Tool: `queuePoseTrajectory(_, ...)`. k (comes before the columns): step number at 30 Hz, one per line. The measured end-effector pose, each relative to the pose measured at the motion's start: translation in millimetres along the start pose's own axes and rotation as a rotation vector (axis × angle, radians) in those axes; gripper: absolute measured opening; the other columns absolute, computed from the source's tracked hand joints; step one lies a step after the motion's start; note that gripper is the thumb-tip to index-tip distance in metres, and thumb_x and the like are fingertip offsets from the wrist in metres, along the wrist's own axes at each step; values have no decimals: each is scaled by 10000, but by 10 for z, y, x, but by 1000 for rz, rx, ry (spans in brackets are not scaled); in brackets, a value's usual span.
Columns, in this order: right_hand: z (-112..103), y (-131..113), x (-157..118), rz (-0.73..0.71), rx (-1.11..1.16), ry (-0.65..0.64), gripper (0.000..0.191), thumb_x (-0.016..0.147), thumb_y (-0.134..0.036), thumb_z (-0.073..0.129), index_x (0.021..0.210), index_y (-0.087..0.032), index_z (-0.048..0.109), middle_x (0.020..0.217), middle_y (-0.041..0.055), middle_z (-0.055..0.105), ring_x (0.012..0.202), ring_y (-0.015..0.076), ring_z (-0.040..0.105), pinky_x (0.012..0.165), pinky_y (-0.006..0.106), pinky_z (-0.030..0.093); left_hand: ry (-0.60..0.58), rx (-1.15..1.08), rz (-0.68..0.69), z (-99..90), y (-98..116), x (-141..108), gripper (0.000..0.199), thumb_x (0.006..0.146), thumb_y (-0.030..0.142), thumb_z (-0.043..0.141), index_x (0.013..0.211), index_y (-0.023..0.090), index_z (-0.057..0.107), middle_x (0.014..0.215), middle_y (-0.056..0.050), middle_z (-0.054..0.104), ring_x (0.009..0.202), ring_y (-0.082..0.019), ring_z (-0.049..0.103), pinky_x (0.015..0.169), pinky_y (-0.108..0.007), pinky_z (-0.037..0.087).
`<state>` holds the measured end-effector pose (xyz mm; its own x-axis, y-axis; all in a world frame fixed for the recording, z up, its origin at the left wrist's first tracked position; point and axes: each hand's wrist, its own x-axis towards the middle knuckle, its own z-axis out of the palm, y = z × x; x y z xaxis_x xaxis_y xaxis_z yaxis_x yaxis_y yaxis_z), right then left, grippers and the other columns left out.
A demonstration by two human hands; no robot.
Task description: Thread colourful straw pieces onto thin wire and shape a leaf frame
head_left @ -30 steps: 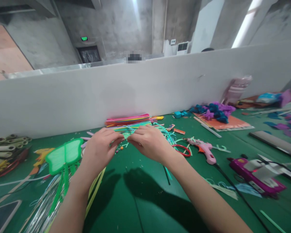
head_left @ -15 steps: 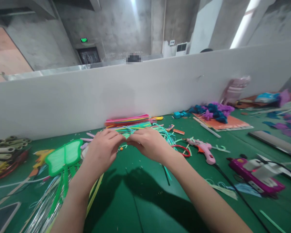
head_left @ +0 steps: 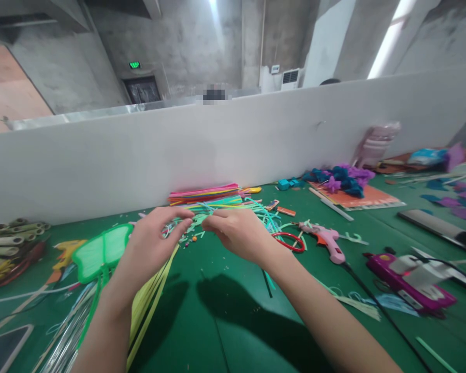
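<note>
My left hand (head_left: 152,243) is raised over the left middle of the table, thumb and forefinger apart, with nothing visible between them. Just right of it, my right hand (head_left: 238,232) has its fingers pinched together; whatever they hold is hidden or too small to name. Small beads (head_left: 194,239) lie on the table below the gap between my hands. Behind the hands are teal and light green strips (head_left: 258,207) in a loose pile. Beside my left forearm rests a green-edged butterfly-shaped piece (head_left: 101,251), partly covered by that arm, and long yellow strips (head_left: 155,295).
On the right lie a pink glue gun (head_left: 326,239), a red ring (head_left: 289,242) and a purple power strip (head_left: 409,285) with plugs. A yellow glue gun (head_left: 68,254) is at the left. Bright strips (head_left: 204,193) lie along the white partition (head_left: 233,140).
My hands were together with fingertips meeting; now they are apart. My left hand has moved left and its thumb and forefinger have opened. The right hand has barely moved.
</note>
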<state>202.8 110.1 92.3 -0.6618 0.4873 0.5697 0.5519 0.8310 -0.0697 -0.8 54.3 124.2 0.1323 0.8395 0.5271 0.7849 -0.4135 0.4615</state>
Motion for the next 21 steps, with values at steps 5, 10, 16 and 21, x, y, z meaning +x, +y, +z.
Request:
queuePoseTrajectory(5,-39,46,-6,75,263,250,203,945,-142,529,934,-194,725,879,22,749,750,121,648,658,249,428,330,-505,-246,-102,53,-28,303,929,475,582,1085,243,698,1070,-54,738,990,-231,691,868,-352,543)
queuePoseTrajectory(10,-88,-66,42,189,772,259,129,920,-222,606,889,-174,722,754,10,718,676,112,654,651,242,508,49,-531,-254,-41,15,-10,373,785,444,770,1092,240,713,1014,-48,748,937,-207,687,803,-291,537)
queuePoseTrajectory(16,-13,-168,71,328,1100,129,113,887,-255,655,880,-159,714,728,7,692,627,114,670,621,246,550,75,-499,-256,163,94,10,220,790,434,761,800,216,738,795,-7,723,769,-158,653,725,-260,491)
queuePoseTrajectory(21,19,-153,74,257,979,132,94,898,-228,652,866,-166,714,772,13,712,654,108,654,620,236,514,90,-638,-286,221,56,30,221,756,396,780,725,194,695,699,11,663,672,-132,586,670,-244,454)
